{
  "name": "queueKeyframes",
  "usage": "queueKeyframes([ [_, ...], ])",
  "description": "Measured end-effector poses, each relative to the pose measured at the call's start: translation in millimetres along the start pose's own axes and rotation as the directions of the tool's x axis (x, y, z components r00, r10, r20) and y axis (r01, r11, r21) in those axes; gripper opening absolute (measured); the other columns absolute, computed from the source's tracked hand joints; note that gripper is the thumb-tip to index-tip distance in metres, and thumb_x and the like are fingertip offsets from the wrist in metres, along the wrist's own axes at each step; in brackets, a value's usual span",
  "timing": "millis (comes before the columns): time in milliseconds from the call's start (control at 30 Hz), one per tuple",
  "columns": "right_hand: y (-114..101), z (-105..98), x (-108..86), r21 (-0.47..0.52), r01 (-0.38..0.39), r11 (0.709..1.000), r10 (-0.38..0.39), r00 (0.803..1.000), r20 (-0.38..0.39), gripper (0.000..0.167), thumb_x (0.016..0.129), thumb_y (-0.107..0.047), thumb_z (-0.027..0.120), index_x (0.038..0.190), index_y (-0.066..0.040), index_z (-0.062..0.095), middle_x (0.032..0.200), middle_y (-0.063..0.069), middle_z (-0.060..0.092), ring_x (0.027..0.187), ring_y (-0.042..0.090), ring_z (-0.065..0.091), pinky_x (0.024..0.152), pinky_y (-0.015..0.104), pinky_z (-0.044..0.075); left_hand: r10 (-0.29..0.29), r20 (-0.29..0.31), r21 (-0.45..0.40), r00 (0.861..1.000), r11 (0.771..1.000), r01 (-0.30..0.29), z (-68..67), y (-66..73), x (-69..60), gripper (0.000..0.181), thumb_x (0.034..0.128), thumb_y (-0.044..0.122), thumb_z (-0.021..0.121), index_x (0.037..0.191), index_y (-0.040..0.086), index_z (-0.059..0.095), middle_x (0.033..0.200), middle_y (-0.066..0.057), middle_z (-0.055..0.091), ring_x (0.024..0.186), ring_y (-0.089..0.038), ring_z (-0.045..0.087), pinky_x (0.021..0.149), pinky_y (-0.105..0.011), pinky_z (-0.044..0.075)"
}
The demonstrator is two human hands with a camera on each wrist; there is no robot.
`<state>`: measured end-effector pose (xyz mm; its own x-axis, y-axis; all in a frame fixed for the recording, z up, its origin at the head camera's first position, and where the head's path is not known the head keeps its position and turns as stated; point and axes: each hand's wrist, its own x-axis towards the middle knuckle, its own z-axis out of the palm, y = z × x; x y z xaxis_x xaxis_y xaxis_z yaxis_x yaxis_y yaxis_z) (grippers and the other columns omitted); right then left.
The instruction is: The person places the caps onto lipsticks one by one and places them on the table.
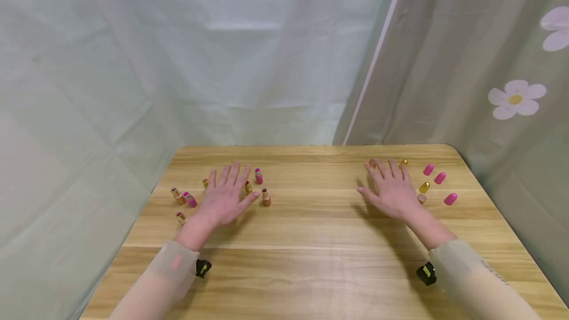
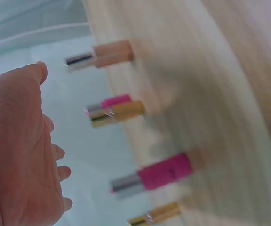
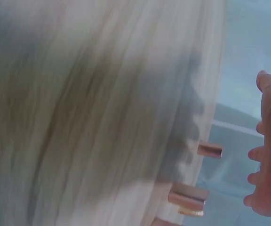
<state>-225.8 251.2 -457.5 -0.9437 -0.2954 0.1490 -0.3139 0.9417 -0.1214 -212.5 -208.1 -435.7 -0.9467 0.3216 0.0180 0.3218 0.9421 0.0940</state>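
- Pale draped curtains (image 1: 249,53) hung behind the wood-grain table (image 1: 311,231).
- Left hand (image 1: 225,199) and right hand (image 1: 393,189) hovered palms down, fingers spread, grasping nothing.
- Between left thumb and forefinger showed a shiny gold lipstick tube (image 1: 248,188); just beside the thumb tip, a copper-coloured tube (image 1: 266,197); past the forefinger, a magenta-and-silver tube (image 1: 259,177).
- Outside the right little finger sat a rounded gold cap (image 1: 424,187), with glossy pink bullet-shaped caps (image 1: 451,199) farther out.
- Apparently a poised, empty-handed step; taking any piece would call for lowered fingers and a light pinch.
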Motion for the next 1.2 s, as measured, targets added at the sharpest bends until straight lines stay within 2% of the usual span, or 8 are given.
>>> queueKeyframes([
  [167, 15.1, -9.4, -9.0, 0.013, -0.03, 0.999, 0.031, 0.999, -0.011, 0.083, 0.101, -0.067, 0.042, 0.162, -0.012, 0.03, 0.164, 0.025, 0.024, 0.15, 0.053, 0.01, 0.116, 0.071, 0.005, 0.087, -0.047, -0.01, 0.995, 0.996, -0.088, -12.3, 21.6, -2.2, 0.085, 0.1024, 0.066, 0.039, 0.166, 0.021, 0.005, 0.171, -0.013, 0.001, 0.156, -0.037, 0.001, 0.12, -0.063, -0.005],
  [367, 34.8, -23.2, -22.4, 0.006, -0.053, 0.999, 0.053, 0.998, -0.042, 0.082, 0.101, -0.064, 0.046, 0.16, -0.009, 0.033, 0.161, 0.029, 0.027, 0.148, 0.055, 0.012, 0.114, 0.074, 0.008, 0.188, -0.051, 0.038, 0.981, 0.982, -0.186, -23.0, 50.4, -3.0, 0.084, 0.1016, 0.071, 0.032, 0.166, 0.021, 0.009, 0.171, -0.01, 0.002, 0.156, -0.033, 0.005, 0.122, -0.06, 0.0],
  [500, 45.2, -29.0, -29.1, 0.0, -0.074, 0.997, 0.074, 0.996, -0.044, 0.082, 0.1, -0.062, 0.05, 0.159, -0.008, 0.034, 0.16, 0.03, 0.028, 0.148, 0.056, 0.012, 0.114, 0.073, 0.008, 0.245, -0.048, 0.042, 0.968, 0.969, -0.243, -24.2, 66.7, -3.2, 0.083, 0.1018, 0.071, 0.03, 0.166, 0.021, 0.011, 0.17, -0.009, 0.003, 0.156, -0.033, 0.007, 0.123, -0.057, 0.0],
  [700, 58.6, -34.3, -39.7, 0.02, -0.105, 0.994, 0.106, 0.994, -0.041, 0.082, 0.101, -0.061, 0.049, 0.16, -0.007, 0.032, 0.16, 0.031, 0.028, 0.147, 0.057, 0.013, 0.113, 0.074, 0.006, 0.315, -0.039, 0.039, 0.948, 0.949, -0.313, -19.3, 90.6, -0.9, 0.083, 0.1019, 0.071, 0.029, 0.166, 0.022, 0.01, 0.171, -0.009, 0.003, 0.156, -0.033, 0.008, 0.122, -0.059, 0.004],
  [833, 64.9, -38.1, -47.6, 0.069, -0.105, 0.992, 0.109, 0.992, -0.065, 0.079, 0.103, -0.056, 0.051, 0.158, -0.003, 0.032, 0.157, 0.033, 0.031, 0.144, 0.058, 0.017, 0.111, 0.074, 0.013, 0.34, -0.011, 0.051, 0.94, 0.939, -0.339, -14.6, 106.9, 1.7, 0.083, 0.1014, 0.072, 0.026, 0.166, 0.024, 0.005, 0.171, -0.007, 0.0, 0.156, -0.031, 0.004, 0.122, -0.059, 0.003],
  [933, 68.2, -39.6, -53.1, 0.108, -0.106, 0.988, 0.116, 0.99, -0.083, 0.077, 0.103, -0.052, 0.054, 0.159, -0.004, 0.032, 0.156, 0.032, 0.032, 0.143, 0.059, 0.02, 0.107, 0.077, 0.019, 0.361, 0.019, 0.057, 0.932, 0.931, -0.362, -10.8, 118.0, 1.4, 0.083, 0.1012, 0.073, 0.025, 0.166, 0.025, 0.004, 0.171, -0.006, 0.0, 0.157, -0.029, 0.002, 0.123, -0.058, 0.003],
  [1100, 72.8, -41.6, -63.3, 0.165, -0.107, 0.98, 0.124, 0.988, -0.095, 0.074, 0.104, -0.047, 0.055, 0.159, -0.003, 0.031, 0.155, 0.033, 0.034, 0.14, 0.058, 0.026, 0.104, 0.077, 0.025, 0.413, 0.061, 0.014, 0.909, 0.91, -0.415, -1.0, 132.2, -3.5, 0.082, 0.1014, 0.072, 0.025, 0.166, 0.026, 0.003, 0.171, -0.006, 0.0, 0.156, -0.029, 0.004, 0.123, -0.056, 0.001],
  [1200, 74.0, -42.6, -68.9, 0.218, -0.127, 0.968, 0.149, 0.985, -0.085, 0.074, 0.104, -0.046, 0.056, 0.158, -0.001, 0.033, 0.154, 0.034, 0.037, 0.138, 0.059, 0.03, 0.105, 0.075, 0.027, 0.448, 0.062, -0.005, 0.892, 0.894, -0.448, 5.9, 138.5, -5.9, 0.082, 0.1016, 0.072, 0.026, 0.166, 0.027, 0.003, 0.171, -0.006, 0.0, 0.156, -0.029, 0.005, 0.123, -0.055, 0.0],
])
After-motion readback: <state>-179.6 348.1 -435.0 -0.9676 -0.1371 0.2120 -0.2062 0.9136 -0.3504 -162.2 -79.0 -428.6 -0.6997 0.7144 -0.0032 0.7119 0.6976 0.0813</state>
